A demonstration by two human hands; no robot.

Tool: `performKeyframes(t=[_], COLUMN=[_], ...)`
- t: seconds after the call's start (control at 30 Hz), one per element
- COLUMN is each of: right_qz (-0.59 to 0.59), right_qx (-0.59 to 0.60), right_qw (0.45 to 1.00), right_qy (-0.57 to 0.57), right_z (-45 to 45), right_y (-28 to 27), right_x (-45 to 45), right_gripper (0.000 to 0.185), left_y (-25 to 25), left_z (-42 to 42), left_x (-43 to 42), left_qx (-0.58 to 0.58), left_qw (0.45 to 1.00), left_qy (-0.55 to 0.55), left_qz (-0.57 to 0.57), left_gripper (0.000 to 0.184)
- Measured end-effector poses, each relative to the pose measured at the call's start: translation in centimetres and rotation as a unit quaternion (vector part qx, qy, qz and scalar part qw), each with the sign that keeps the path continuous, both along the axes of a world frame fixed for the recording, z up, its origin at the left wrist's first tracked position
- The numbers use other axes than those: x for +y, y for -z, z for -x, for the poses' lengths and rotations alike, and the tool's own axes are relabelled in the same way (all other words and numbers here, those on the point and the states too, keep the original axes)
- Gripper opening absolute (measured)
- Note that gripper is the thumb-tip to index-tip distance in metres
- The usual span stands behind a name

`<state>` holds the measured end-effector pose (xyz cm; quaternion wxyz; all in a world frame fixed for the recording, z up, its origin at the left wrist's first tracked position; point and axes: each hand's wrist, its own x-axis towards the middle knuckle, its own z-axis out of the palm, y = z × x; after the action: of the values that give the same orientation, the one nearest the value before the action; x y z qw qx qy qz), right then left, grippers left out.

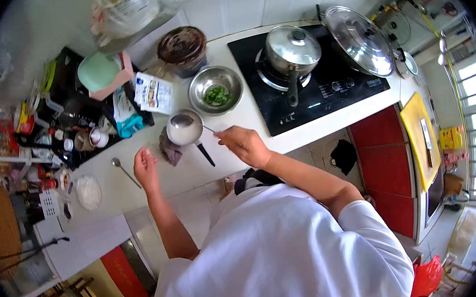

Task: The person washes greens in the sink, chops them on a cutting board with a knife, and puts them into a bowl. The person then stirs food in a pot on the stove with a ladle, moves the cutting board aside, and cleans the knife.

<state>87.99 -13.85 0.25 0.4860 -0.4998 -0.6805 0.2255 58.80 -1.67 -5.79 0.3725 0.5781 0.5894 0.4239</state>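
My right hand is closed on the thin handle of a metal spoon, whose bowl end is over a small saucepan. Whitish contents show inside the pan, and its black handle points toward me. My left hand is raised above the counter left of the pan, fingers loosely bent and apart, with nothing in it. A dark crumpled cloth lies between this hand and the pan. Just behind the pan stands a steel bowl with chopped greens in it.
A lidded pot and a lidded wok sit on the black cooktop at right. Another spoon and a white mound are on the counter at left. A brown-lidded tub stands at the back.
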Motion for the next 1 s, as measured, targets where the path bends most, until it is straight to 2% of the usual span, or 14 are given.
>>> performKeyframes(t=[0.03, 0.1, 0.23, 0.3, 0.33, 0.4, 0.47, 0.53, 0.63, 0.77, 0.8, 0.9, 0.97, 1.0], right_qz=[0.113, 0.204, 0.12, 0.067, 0.034, -0.032, -0.076, -0.11, -0.123, -0.097, -0.091, -0.068, -0.057, -0.057], right_qx=[0.288, 0.505, 0.597, 0.61, 0.609, 0.601, 0.591, 0.581, 0.553, 0.531, 0.531, 0.54, 0.538, 0.539], right_qw=[0.95, 0.835, 0.785, 0.772, 0.772, 0.769, 0.76, 0.751, 0.749, 0.744, 0.744, 0.734, 0.733, 0.732], right_qy=[0.038, 0.082, 0.115, 0.163, 0.18, 0.215, 0.26, 0.292, 0.344, 0.393, 0.394, 0.406, 0.412, 0.412], right_z=[0.8, -0.9, -5.4, -8.0, -9.6, -12.8, -15.4, -17.5, -19.6, -21.7, -22.1, -23.5, -24.4, -24.8], right_y=[0.0, -2.1, -6.4, -8.3, -8.7, -8.9, -9.3, -9.2, -8.3, -7.1, -6.9, -6.3, -6.0, -5.9], right_x=[0.2, -0.1, -2.9, -5.2, -6.5, -9.2, -12.0, -14.8, -18.2, -21.7, -22.4, -24.0, -24.8, -25.1], right_gripper=[0.024, 0.027, 0.025, 0.023, 0.024, 0.024, 0.025, 0.026, 0.026, 0.027, 0.027, 0.028, 0.028, 0.028], left_y=[-0.9, -2.4, -4.6, -5.5, -8.6, -7.4, -10.2, -12.9, -13.6, -13.2, -13.1, -13.1, -14.0, -14.3], left_z=[-0.2, -0.7, -3.8, -6.8, -9.9, -14.6, -22.3, -29.1, -38.1, -47.0, -48.4, -51.2, -52.1, -52.2], left_x=[0.1, 0.7, 2.9, 4.8, 4.1, 6.7, 5.6, 4.7, 4.9, 5.3, 5.4, 5.8, 6.1, 6.0], left_qx=[-0.005, -0.007, -0.026, 0.01, 0.026, 0.1, 0.011, 0.158, 0.213, 0.38, 0.378, 0.433, 0.5, 0.502], left_qw=[1.0, 0.999, 0.998, 0.996, 0.998, 0.976, 0.954, 0.907, 0.857, 0.793, 0.793, 0.789, 0.757, 0.759], left_qy=[-0.023, -0.039, -0.056, 0.016, 0.051, 0.151, 0.276, 0.335, 0.403, 0.374, 0.376, 0.369, 0.397, 0.392], left_qz=[0.015, 0.026, 0.004, -0.082, -0.034, -0.117, -0.115, -0.199, -0.239, -0.294, -0.295, -0.232, -0.135, -0.133], left_gripper=[0.033, 0.032, 0.024, 0.023, 0.022, 0.015, 0.015, 0.013, 0.018, 0.031, 0.031, 0.044, 0.052, 0.046])
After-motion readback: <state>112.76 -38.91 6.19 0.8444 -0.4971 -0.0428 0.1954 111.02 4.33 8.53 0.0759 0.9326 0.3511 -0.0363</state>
